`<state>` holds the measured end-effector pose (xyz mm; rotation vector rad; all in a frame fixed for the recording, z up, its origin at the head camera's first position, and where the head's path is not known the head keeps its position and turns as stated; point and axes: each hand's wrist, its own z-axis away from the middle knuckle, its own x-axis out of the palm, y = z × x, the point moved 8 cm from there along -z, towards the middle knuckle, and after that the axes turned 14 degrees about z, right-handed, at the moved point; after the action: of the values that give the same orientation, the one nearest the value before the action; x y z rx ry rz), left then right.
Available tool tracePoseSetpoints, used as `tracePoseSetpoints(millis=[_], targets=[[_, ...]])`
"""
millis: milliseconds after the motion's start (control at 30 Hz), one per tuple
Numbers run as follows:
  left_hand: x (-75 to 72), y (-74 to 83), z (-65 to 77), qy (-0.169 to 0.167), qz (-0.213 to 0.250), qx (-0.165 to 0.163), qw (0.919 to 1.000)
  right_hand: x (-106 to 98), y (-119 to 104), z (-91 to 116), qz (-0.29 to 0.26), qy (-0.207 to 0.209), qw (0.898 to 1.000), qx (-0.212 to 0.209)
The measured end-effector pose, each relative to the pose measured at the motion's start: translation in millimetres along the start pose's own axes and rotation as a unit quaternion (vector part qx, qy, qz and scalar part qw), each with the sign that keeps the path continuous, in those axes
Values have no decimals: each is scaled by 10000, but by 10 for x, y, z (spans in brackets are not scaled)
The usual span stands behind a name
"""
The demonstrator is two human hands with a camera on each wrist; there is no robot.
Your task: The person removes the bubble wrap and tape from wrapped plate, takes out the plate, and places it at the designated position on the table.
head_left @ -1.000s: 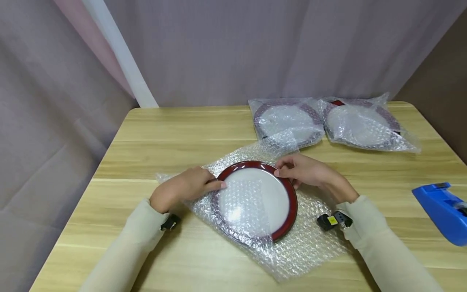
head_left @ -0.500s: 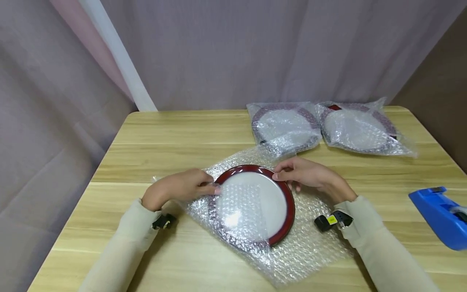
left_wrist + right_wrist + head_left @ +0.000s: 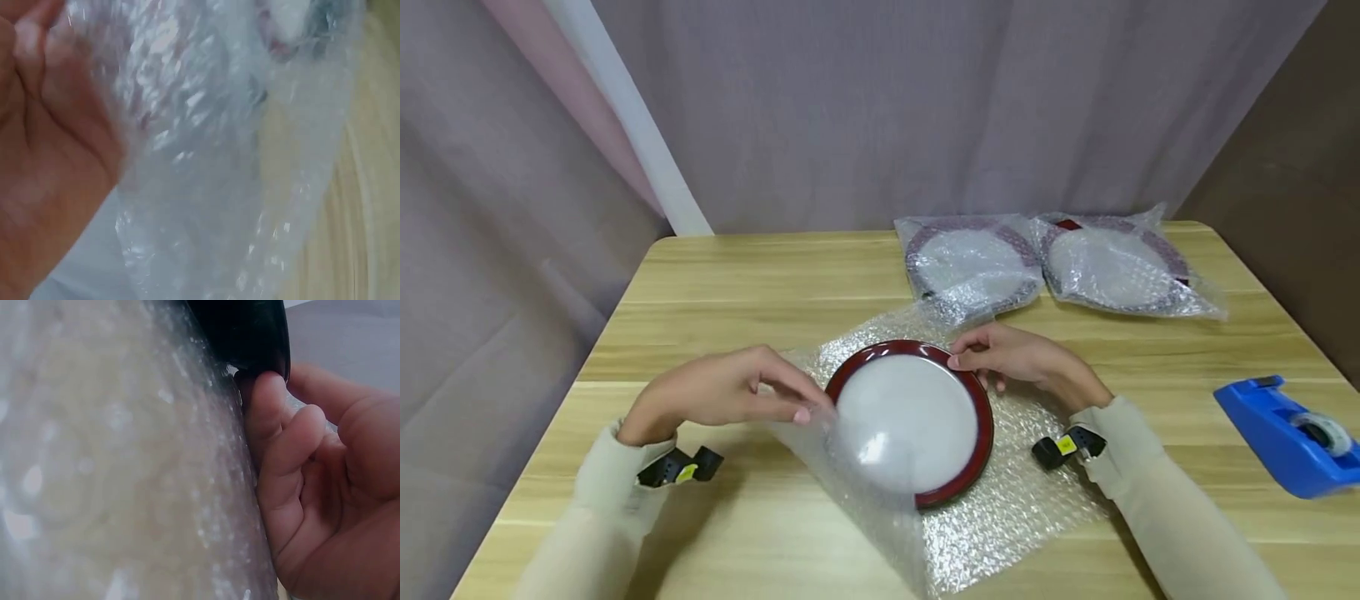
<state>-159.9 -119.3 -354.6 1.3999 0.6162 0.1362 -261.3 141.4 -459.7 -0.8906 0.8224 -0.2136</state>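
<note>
A white plate (image 3: 917,417) with a dark red rim lies on a sheet of bubble wrap (image 3: 1007,492) on the wooden table. My left hand (image 3: 722,392) pinches the left flap of the bubble wrap between thumb and fingers, lifted off the plate's left side. The flap still overlaps the plate's lower left in the head view. In the left wrist view the bubble wrap (image 3: 194,187) hangs beside the palm. My right hand (image 3: 1015,358) grips the plate's upper right rim, thumb on top; in the right wrist view the fingers (image 3: 287,444) curl under the dark underside of the rim.
Two plates wrapped in bubble wrap, a left one (image 3: 973,262) and a right one (image 3: 1120,262), lie side by side at the back right. A blue tape dispenser (image 3: 1277,437) with a roll of tape stands at the right. A grey curtain (image 3: 850,117) hangs behind the table (image 3: 737,275).
My left hand has moved left and pulled the bubble wrap flap up and partly off the plate, uncovering more of it. My right hand keeps its grip on the rim.
</note>
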Motion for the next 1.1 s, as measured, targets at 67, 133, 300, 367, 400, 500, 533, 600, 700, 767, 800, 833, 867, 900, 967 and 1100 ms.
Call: tracePoseSetpoints(millis=[67,133,300,367,400,500,533,600,700,767,800,833,867,900,967,1100], targets=[[91,39,38,-495,258,-28,9984,-9,3,4,-70,8,10000,24],[179,47,98,-938,506,-104,9943,-4,6,0,-110,-4,9999,23],[357,5,307,-1698,870,-225,9814,21,-12,-13,-179,-50,9998,-80],[405,-51,391,-1813,836,-379,9791,25,-19,-10,-211,-68,9997,-99],[427,-92,424,-1841,780,-518,9784,22,-17,-6,-202,-65,9997,-98],[476,-253,505,-1804,730,-1214,9733,13,-4,6,-196,-32,9998,-72],[490,-308,529,-1795,735,-1456,9701,8,0,7,-188,-10,9998,-82],[520,-399,572,-1802,792,-1872,9624,11,1,2,-175,6,9998,-110],[563,-483,603,-1914,834,-2083,9555,31,2,-12,-153,-3,9997,-165],[593,-490,609,-2102,646,-1937,9561,48,-5,-17,-141,-23,9997,-174],[609,-481,610,-2218,542,-1818,9565,51,-4,-19,-119,-25,9998,-182],[622,-469,610,-2321,453,-1714,9564,54,-5,-18,-126,-22,9998,-165],[633,-459,609,-2403,350,-1634,9562,56,-10,-15,-146,-23,9998,-152],[641,-443,604,-2455,250,-1548,9566,53,-11,-12,-159,-17,9998,-141],[655,-436,586,-2441,56,-1521,9577,41,-10,-4,-166,-3,9998,-114],[671,-445,454,-1961,51,-1479,9694,11,5,27,-167,42,9998,-90]])
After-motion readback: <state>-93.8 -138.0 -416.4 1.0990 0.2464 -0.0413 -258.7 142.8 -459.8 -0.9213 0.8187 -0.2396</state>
